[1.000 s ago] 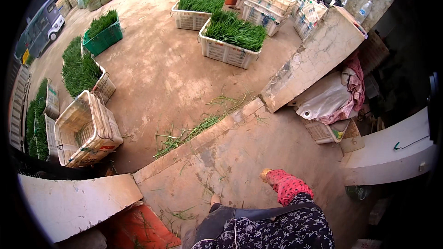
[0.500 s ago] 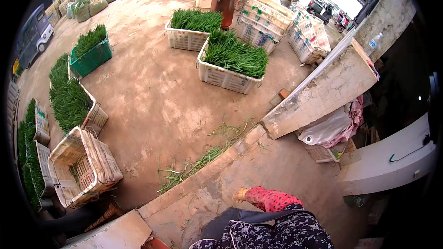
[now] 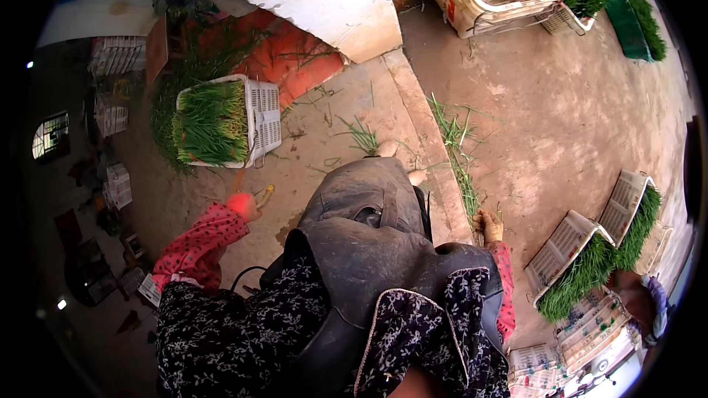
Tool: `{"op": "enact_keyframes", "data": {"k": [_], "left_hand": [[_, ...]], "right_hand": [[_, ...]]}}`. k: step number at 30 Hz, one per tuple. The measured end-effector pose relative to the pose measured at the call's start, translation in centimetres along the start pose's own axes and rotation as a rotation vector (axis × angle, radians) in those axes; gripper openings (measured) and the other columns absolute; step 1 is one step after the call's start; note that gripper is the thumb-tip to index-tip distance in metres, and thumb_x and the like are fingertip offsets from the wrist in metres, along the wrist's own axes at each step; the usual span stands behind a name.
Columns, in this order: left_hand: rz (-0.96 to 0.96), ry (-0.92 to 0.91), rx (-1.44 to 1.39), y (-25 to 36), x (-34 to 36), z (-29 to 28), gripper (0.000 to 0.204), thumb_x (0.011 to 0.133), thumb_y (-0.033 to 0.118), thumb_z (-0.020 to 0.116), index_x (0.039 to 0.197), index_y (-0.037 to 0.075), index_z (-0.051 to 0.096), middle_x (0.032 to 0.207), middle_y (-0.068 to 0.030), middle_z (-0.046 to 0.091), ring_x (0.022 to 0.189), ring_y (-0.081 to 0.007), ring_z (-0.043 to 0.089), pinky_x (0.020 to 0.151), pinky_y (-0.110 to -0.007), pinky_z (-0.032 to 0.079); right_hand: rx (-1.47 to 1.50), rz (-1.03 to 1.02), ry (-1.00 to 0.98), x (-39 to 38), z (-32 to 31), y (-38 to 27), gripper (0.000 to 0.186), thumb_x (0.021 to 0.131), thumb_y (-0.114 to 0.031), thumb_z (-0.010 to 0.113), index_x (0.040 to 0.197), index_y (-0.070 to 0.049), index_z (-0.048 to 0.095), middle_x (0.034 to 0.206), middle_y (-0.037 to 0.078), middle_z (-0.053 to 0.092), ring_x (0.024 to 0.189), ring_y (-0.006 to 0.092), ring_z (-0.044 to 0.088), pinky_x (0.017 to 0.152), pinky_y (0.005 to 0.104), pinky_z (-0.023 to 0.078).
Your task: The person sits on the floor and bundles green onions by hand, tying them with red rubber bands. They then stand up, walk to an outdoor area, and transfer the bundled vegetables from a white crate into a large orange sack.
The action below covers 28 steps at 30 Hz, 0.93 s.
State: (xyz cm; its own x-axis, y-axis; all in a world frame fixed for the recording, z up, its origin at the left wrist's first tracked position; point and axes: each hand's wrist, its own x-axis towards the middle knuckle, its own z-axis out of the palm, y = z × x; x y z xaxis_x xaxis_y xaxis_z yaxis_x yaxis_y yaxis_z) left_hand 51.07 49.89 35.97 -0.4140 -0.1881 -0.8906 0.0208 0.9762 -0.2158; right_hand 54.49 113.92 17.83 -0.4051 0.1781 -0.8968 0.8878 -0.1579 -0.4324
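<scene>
My left hand (image 3: 242, 207), under a red dotted sleeve, is closed around a thin rod with a yellow curved end (image 3: 267, 193). The rod reaches toward a white plastic crate (image 3: 267, 114) just ahead, packed with bundled green chives (image 3: 212, 124); whether it hooks the crate's wire handle is too small to tell. My right hand (image 3: 488, 227), in a yellowish-brown glove, hangs at my right side with loosely curled fingers and nothing visible in it. It is nearest to loose green stalks (image 3: 464, 177) along the concrete ledge.
A white wall end (image 3: 324, 0) juts in ahead, beside an orange sheet (image 3: 295, 66) strewn with stalks. Stacked crates (image 3: 509, 7) stand at the upper right. More chive-filled crates (image 3: 560, 250) are at the right, near another person (image 3: 640, 302). The left interior is dark and cluttered.
My view has turned left, away from the yard, toward the indoor floor. My left arm and the chive crate have come into view; the yard crates have shifted to the right edge.
</scene>
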Motion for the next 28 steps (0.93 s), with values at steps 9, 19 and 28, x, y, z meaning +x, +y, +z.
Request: {"op": "enact_keyframes", "data": {"k": [9, 19, 28], "left_hand": [[-0.077, 0.059, -0.189, 6.7, 2.5, 2.7, 0.031, 0.069, 0.036, 0.065, 0.086, 0.009, 0.068, 0.070, -0.0125, 0.065, 0.066, -0.0283, 0.064, 0.062, -0.041, 0.050], [-0.217, -0.009, -0.101, 3.5, 0.3, 2.8, 0.036, 0.068, 0.040, 0.068, 0.077, 0.005, 0.069, 0.067, -0.0098, 0.065, 0.066, -0.0248, 0.064, 0.065, -0.039, 0.050], [-0.333, -0.032, -0.052, 5.7, 2.7, 3.7, 0.033, 0.066, 0.025, 0.069, 0.090, 0.002, 0.070, 0.081, -0.0161, 0.068, 0.080, -0.0242, 0.067, 0.075, -0.031, 0.051]], "right_hand": [[-0.225, -0.048, -0.288, 1.2, 2.1, 1.4, 0.022, 0.090, -0.023, 0.050, 0.102, -0.009, 0.063, 0.074, 0.001, 0.064, 0.059, 0.0080, 0.057, 0.056, 0.0218, 0.043], [0.110, 0.175, -0.185, 4.6, 3.3, 11.1, 0.018, 0.089, -0.024, 0.053, 0.087, -0.008, 0.061, 0.068, 0.006, 0.063, 0.048, 0.0137, 0.057, 0.038, 0.0262, 0.039], [-0.129, -0.099, -0.175, 7.9, -2.4, 8.1, 0.023, 0.090, -0.027, 0.051, 0.093, -0.007, 0.063, 0.075, 0.002, 0.063, 0.064, 0.0118, 0.059, 0.058, 0.0273, 0.047]]}}
